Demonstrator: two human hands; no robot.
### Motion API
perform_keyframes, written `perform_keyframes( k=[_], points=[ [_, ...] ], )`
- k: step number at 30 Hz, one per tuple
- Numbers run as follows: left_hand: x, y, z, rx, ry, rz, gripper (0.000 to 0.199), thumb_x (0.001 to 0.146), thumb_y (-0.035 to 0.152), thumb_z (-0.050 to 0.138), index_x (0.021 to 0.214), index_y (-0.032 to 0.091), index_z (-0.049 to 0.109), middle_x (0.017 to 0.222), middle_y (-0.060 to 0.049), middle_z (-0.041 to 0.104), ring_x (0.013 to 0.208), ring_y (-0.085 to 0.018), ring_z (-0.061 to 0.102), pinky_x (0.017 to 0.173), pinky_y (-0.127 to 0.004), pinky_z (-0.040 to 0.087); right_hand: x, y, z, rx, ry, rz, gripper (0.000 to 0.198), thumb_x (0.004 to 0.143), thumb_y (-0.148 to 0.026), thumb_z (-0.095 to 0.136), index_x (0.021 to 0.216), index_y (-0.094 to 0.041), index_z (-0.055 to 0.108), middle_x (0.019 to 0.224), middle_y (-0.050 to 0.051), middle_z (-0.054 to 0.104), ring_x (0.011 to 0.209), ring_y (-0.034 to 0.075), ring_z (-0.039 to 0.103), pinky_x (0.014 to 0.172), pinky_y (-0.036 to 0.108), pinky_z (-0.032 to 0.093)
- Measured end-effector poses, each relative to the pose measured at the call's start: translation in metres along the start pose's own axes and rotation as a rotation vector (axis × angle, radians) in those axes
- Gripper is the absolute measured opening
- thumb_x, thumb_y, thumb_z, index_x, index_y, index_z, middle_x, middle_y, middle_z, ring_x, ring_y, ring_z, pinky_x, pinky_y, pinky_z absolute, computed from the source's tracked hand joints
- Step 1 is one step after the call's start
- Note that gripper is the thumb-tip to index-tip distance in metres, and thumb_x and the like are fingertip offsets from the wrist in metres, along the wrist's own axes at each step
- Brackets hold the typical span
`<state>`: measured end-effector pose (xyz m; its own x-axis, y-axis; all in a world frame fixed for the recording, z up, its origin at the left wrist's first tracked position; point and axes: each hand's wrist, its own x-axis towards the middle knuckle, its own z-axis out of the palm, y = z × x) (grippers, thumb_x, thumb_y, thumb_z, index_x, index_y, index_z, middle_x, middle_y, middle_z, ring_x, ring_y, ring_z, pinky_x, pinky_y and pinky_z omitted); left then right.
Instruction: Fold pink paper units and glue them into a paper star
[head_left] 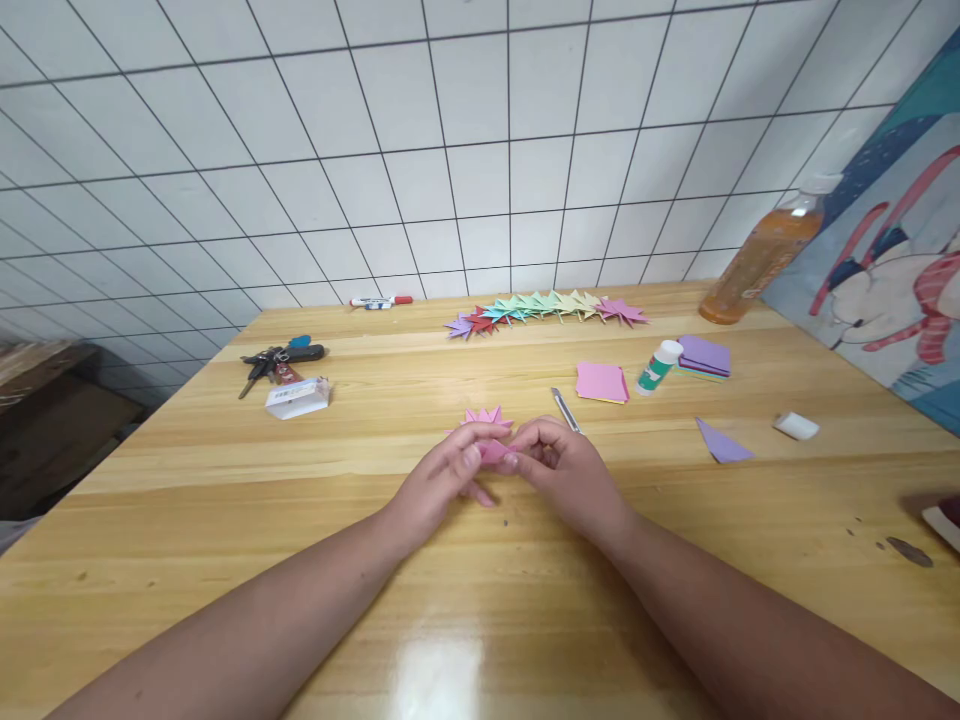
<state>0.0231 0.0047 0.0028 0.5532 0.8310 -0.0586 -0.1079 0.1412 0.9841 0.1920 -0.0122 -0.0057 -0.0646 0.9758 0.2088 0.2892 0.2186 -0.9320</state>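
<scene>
A small folded piece of pink paper is pinched between my two hands, low over the middle of the wooden table. My left hand grips its left side with thumb and fingers. On its right end, the thumb and fingertips of my right hand press together. Just behind the fingers lies a pink paper piece with several points, partly hidden by my left hand. A box cutter lies beyond my right hand, its near end covered by that hand.
Pink square sheets, a glue stick, purple sheets and a folded purple triangle lie to the right, near a drink bottle. Along the back are folded paper stars and a marker. Keys and a small box lie left.
</scene>
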Motion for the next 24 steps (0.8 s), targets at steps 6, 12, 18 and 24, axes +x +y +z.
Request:
perform_keyframes(
  k=[6,12,18,24],
  points=[
    [0.0035,-0.0036,-0.0007,0.278,0.153,0.049,0.02,0.076,0.035,0.062,0.078,0.015,0.061,0.068,-0.002,0.06,0.062,-0.011,0.055,0.057,-0.022,0.049,0.0004,-0.0018,0.0018,0.092,-0.086,0.173,0.014,0.071,-0.033,0.061,0.073,-0.018,0.062,0.068,-0.001,0.059,0.058,0.01,0.049,0.054,0.022,0.039],
    [0.0066,-0.0017,-0.001,0.247,0.159,0.007,0.023,0.076,0.034,0.061,0.088,0.015,0.065,0.082,-0.006,0.066,0.068,-0.013,0.058,0.059,-0.022,0.048,0.0015,-0.0048,0.0015,0.096,-0.047,0.169,0.017,0.072,-0.031,0.059,0.081,-0.017,0.065,0.074,0.001,0.062,0.057,0.009,0.045,0.054,0.023,0.038],
    [0.0042,0.0004,0.004,0.324,0.13,0.025,0.039,0.076,0.029,0.06,0.113,0.017,0.059,0.105,-0.01,0.064,0.072,-0.013,0.059,0.062,-0.023,0.048,0.002,-0.0021,0.0027,0.105,-0.061,0.18,0.016,0.075,-0.029,0.055,0.071,-0.017,0.064,0.07,0.002,0.064,0.063,0.013,0.054,0.06,0.024,0.042],
    [0.0028,-0.0062,0.0007,0.424,0.157,0.069,0.04,0.075,0.027,0.062,0.113,0.017,0.059,0.075,-0.003,0.063,0.064,-0.011,0.054,0.063,-0.023,0.046,-0.0003,-0.005,0.003,0.034,-0.032,0.163,0.014,0.071,-0.025,0.055,0.061,-0.017,0.06,0.06,-0.001,0.056,0.055,0.01,0.047,0.054,0.022,0.038]
  ],
)
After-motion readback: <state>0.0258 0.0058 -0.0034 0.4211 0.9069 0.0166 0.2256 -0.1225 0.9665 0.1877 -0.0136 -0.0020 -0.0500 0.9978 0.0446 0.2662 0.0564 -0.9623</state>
